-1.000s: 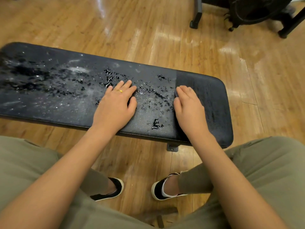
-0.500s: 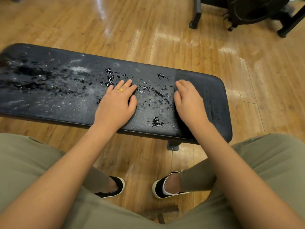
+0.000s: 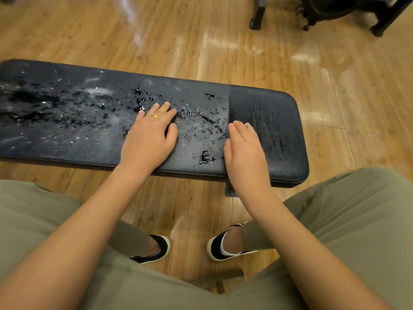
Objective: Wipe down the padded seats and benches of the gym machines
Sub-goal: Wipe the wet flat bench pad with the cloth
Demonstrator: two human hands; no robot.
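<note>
— How do the hands lie?
— Left hand (image 3: 149, 133) flat, fingers spread, on the padded bench (image 3: 67, 139); right hand (image 3: 244, 148) beside it, fingers straight, together.
— Around them?
— Droplets (image 3: 201, 121) between them, a darker strip (image 3: 272, 121) rightward, wooden floor (image 3: 245, 52) beyond.

The black padded gym bench (image 3: 67, 139) is dusty grey-white and speckled over its left and middle part, with glossy black blotches of wet drops (image 3: 205, 158) scattered on it; its right end strip (image 3: 268, 121) is a deeper, even black with faint vertical streaks; the wooden plank floor (image 3: 156, 41) is honey-orange with darker grain and pale white reflections; the loose trousers (image 3: 357, 231) are plain olive-khaki; the slip-on shoes (image 3: 218, 246) are black with cream-white soles; the thin ring (image 3: 154, 117) on the left hand (image 3: 148, 139) is yellow gold.
</note>
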